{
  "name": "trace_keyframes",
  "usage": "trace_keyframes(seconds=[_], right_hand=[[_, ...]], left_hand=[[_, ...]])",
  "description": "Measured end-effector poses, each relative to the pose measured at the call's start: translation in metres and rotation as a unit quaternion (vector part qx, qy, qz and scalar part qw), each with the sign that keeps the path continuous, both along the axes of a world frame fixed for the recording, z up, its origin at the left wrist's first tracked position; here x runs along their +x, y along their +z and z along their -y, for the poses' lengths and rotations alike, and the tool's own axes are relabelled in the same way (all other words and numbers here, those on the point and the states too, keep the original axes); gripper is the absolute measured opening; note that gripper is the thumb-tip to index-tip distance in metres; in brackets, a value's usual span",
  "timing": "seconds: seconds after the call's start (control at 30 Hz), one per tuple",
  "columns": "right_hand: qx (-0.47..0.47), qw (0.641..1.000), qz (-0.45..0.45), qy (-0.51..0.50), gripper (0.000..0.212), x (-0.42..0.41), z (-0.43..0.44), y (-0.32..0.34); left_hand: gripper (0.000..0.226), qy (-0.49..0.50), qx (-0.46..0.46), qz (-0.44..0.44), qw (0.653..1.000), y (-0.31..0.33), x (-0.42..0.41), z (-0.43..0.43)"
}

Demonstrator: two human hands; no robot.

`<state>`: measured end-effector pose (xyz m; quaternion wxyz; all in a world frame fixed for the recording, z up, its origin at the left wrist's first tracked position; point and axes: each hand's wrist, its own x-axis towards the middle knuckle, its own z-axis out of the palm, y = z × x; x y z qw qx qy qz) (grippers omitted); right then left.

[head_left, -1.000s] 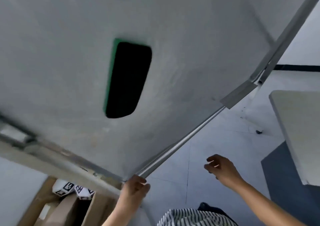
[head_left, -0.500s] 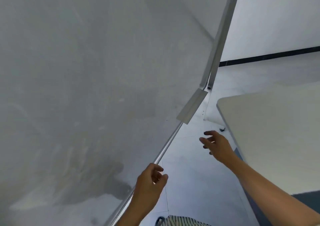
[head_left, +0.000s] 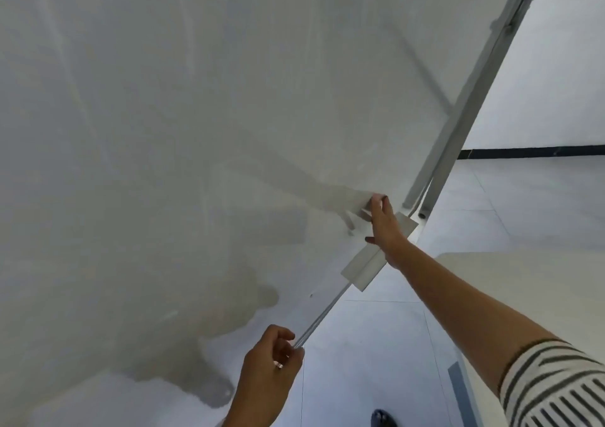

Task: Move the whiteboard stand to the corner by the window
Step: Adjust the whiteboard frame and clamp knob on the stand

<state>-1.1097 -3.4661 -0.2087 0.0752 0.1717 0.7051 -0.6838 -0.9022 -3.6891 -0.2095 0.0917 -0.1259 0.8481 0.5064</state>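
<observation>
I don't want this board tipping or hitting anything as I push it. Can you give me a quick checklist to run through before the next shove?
1. Left hand closed on the whiteboard's bottom edge rail: ok.
2. Right hand on the board at the corner bracket, fingers spread flat, not wrapped in a grip: not ok for pulling, fine for pushing.
3. Table close on the right: not ok, watch that edge.
4. Floor ahead bare where visible: ok.
5. Stand feet or wheels: cannot tell, out of view.
6. Window corner: cannot tell, not in view.
</observation>
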Motion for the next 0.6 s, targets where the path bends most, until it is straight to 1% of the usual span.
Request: trace_keyframes(seconds=[0.07,0.23,0.4,0.6], right_hand=[[-0.007,1.000,0.008,0.028,0.066,-0.017,-0.002,-0.008],[-0.018,0.991,0.027,0.131,0.077,-0.061,-0.009,-0.014],[-0.024,0.985,0.019,0.171,0.077,-0.112,0.013,-0.015],[-0.025,0.981,0.020,0.189,0.075,-0.180,0.042,-0.015]], left_hand=[[0.013,0.027,0.007,0.002,1.000,0.002,-0.020,-0.019],[0.011,0.046,0.014,-0.002,0.999,0.008,-0.059,-0.055],[0.009,0.078,0.011,0.010,0.997,0.012,-0.084,-0.055],[0.010,0.117,0.002,0.028,0.993,-0.002,-0.130,-0.027]])
